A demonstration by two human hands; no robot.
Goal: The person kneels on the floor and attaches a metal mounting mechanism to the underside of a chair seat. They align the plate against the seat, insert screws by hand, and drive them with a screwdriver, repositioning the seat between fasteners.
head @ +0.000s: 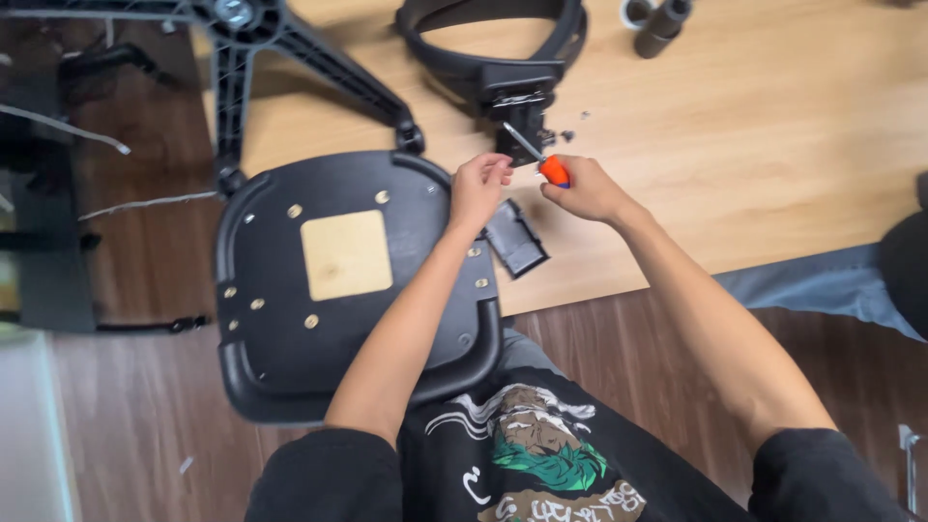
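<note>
Nearest: upturned black seat pan (290, 319), resting partly on lap, partly on wooden table (773, 145), square tan patch at centre. Just beyond: left hand (478, 188), fingers curled, tips pinched, perhaps on a small screw, too small to tell. Beside it: right hand (587, 190), closed around orange-handled screwdriver (541, 159), tip at bracket of black armrest hoop (493, 58). Flat black plate (517, 240) below hands. Farther: chair base (280, 48), dark cylinder (662, 24).
</note>
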